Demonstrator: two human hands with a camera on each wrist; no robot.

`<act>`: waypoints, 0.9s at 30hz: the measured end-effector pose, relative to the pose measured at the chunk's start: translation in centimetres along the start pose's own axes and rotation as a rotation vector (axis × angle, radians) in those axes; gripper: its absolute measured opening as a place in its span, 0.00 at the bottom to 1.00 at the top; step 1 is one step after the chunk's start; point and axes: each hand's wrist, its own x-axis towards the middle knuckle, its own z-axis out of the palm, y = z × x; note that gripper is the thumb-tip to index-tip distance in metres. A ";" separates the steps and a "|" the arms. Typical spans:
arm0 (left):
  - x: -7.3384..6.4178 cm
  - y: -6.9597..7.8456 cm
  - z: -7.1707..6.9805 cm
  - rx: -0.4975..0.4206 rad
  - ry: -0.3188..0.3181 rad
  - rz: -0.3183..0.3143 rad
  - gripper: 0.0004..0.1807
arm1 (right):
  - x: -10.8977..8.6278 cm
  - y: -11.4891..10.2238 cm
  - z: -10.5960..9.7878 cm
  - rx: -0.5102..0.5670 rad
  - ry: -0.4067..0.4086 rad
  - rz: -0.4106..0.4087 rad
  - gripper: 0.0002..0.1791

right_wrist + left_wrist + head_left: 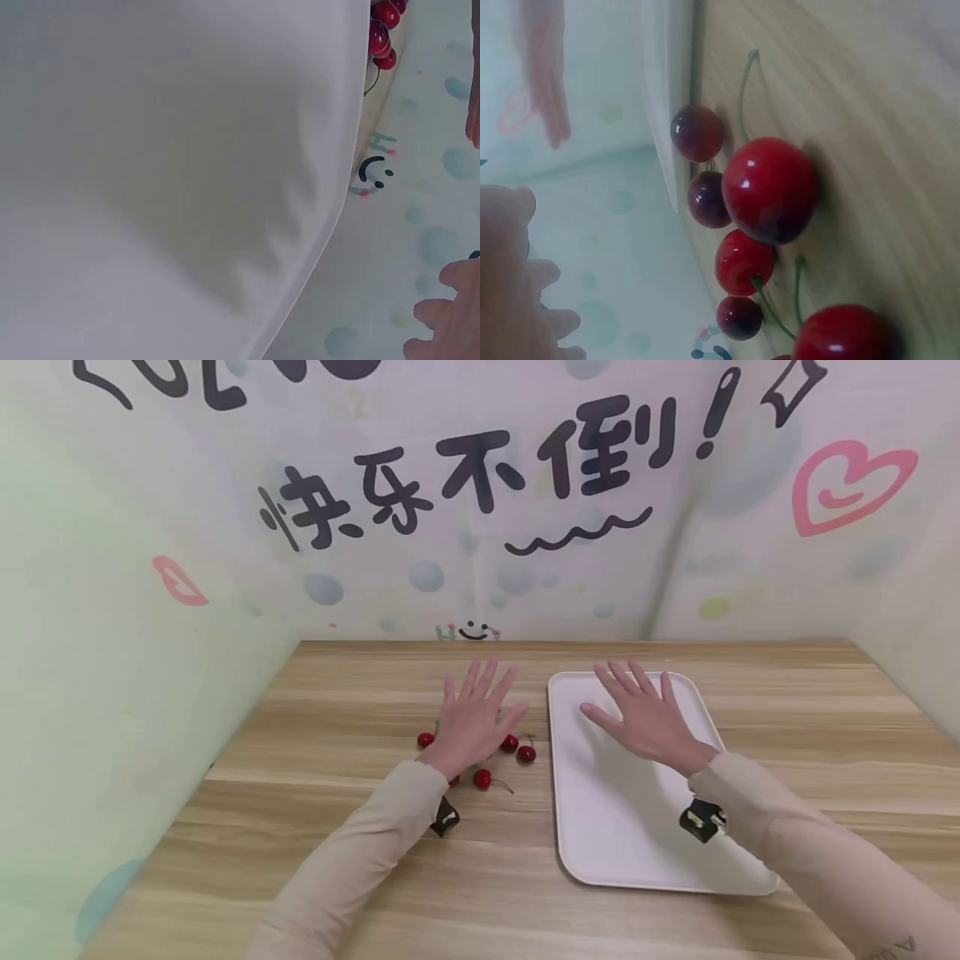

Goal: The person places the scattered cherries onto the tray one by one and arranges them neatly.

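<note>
My left hand [471,722] is held palm down with its fingers spread, over a group of red cherries. Around it lie a cherry with a stem [483,778], another at its right [527,753] and one at its left [426,740]; the hand hides part of the group. Seen from the left wrist, a large glossy cherry [771,189] sits among several more on the wood. Over the white tray [600,827], my right hand [647,720] is also spread, palm down, casting a shadow on the tray's bare surface [112,225]. Neither hand holds anything.
The wood-grain table [262,827] carries both the cherries and the tray, which lies right of them. A printed cloth [480,577] with dark lettering hangs behind the table's far edge. Small black devices [444,818] are strapped at both wrists.
</note>
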 end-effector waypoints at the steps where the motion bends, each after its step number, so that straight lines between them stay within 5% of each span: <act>1: -0.1 0.0 0.0 0.006 -0.002 0.003 0.33 | -0.2 0.4 -0.2 0.010 0.006 -0.008 0.41; 11: -0.9 0.1 0.1 0.012 -0.009 0.042 0.33 | -2.0 4.2 -1.4 0.065 0.063 -0.064 0.39; 27: -1.4 0.0 1.3 -0.111 -0.060 0.122 0.31 | -3.7 9.5 -1.9 0.218 -0.045 -0.068 0.38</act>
